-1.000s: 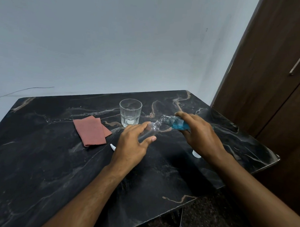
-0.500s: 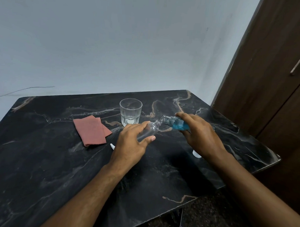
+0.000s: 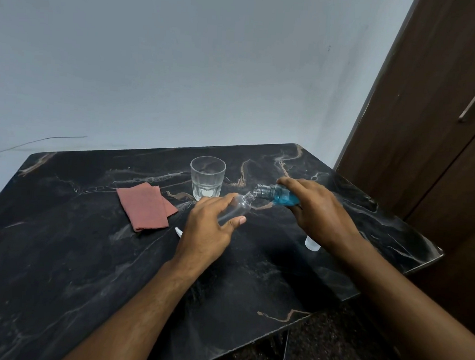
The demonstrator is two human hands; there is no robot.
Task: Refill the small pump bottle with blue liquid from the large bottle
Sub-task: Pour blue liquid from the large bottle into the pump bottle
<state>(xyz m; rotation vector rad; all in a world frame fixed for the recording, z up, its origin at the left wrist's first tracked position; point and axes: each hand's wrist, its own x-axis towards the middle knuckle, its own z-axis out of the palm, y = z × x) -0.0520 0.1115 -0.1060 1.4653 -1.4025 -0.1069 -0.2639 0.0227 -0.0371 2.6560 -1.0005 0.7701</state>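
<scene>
Your left hand grips the small clear plastic bottle, tilted, pump off. Your right hand holds the large bottle of blue liquid tipped, mouths nearly touching, over the black marble table toward its far right corner. Small bottle looks empty; filling and recapping remain.

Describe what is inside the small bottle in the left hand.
The small bottle looks clear, with no blue liquid visible in its neck and shoulder. The left hand covers its lower part, so the bottom cannot be checked.
</scene>
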